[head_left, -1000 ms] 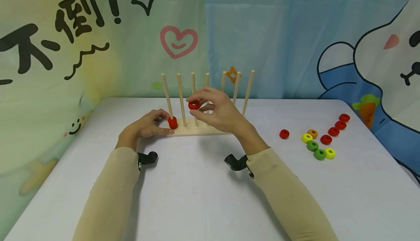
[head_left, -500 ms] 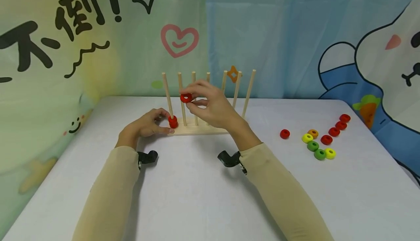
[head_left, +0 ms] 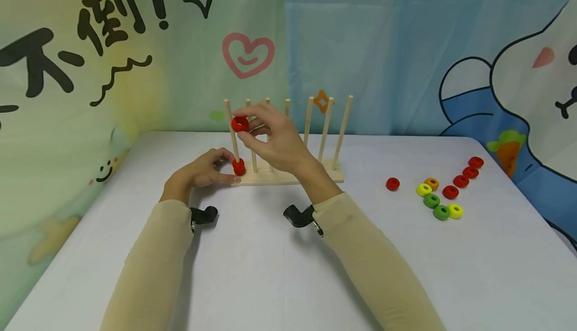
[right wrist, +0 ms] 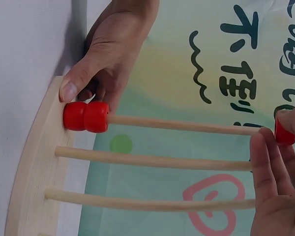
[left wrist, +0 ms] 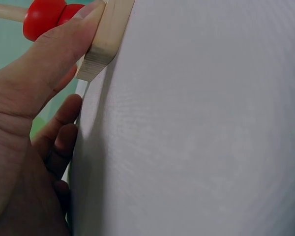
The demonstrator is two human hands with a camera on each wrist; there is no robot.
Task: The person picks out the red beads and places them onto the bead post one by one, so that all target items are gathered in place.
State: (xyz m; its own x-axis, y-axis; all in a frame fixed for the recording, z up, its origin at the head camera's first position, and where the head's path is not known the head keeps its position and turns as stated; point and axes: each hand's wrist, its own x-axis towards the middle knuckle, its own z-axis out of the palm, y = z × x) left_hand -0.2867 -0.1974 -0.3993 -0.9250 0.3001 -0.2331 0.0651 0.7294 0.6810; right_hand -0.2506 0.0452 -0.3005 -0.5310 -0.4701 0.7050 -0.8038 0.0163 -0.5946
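A wooden peg rack (head_left: 279, 178) stands on the table with a row of upright pegs. On its leftmost peg two red beads (right wrist: 86, 117) are stacked at the base. My left hand (head_left: 198, 173) holds the rack's left end, thumb (left wrist: 71, 37) on the base beside those beads and fingers behind. Between thumb and fingers, my right hand (head_left: 281, 140) pinches another red bead (head_left: 235, 122), raised close to the upper part of the leftmost peg. In the right wrist view this bead (right wrist: 285, 133) shows just past the peg's tip.
On the right of the white table (head_left: 252, 271) lie loose beads: a lone red bead (head_left: 392, 184), a slanting row of red beads (head_left: 461, 181), and a cluster with green beads (head_left: 431, 201), yellow and orange ones. A printed cloth (head_left: 360, 30) hangs behind the table.
My right hand has moved left and up with the red bead, from in front of the third peg to the leftmost peg's upper part. My left hand stays at the rack's end.
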